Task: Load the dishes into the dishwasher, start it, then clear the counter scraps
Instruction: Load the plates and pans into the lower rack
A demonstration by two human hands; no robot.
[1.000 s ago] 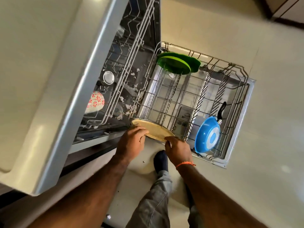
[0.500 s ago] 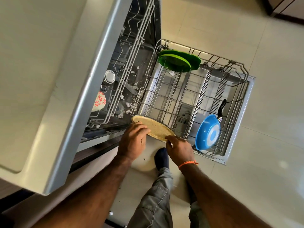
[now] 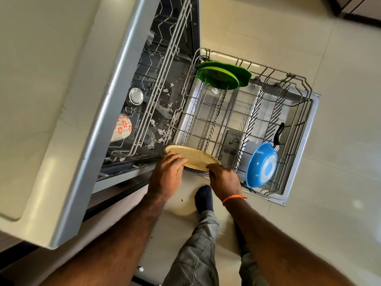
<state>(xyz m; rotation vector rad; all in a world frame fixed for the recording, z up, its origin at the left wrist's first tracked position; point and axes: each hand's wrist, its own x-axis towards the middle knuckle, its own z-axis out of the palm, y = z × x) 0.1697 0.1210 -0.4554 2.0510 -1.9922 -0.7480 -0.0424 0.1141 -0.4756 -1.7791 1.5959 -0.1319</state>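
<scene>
A tan speckled plate sits tilted at the near edge of the pulled-out lower rack of the open dishwasher. My left hand grips its left rim and my right hand grips its right rim. Two green plates stand on edge at the rack's far side. A blue pan with a black handle leans at the rack's right. In the upper rack sit a white cup with red flowers and a steel cup.
Grey scraps lie scattered on the dishwasher floor under the upper rack. The pale counter edge overhangs at left. The open door lies flat over the tiled floor. My socked foot and grey trouser leg stand just before the door.
Both hands and the tan plate hold almost the same place at the rack's near edge; the plate has shifted only slightly. The view has shifted a little.
</scene>
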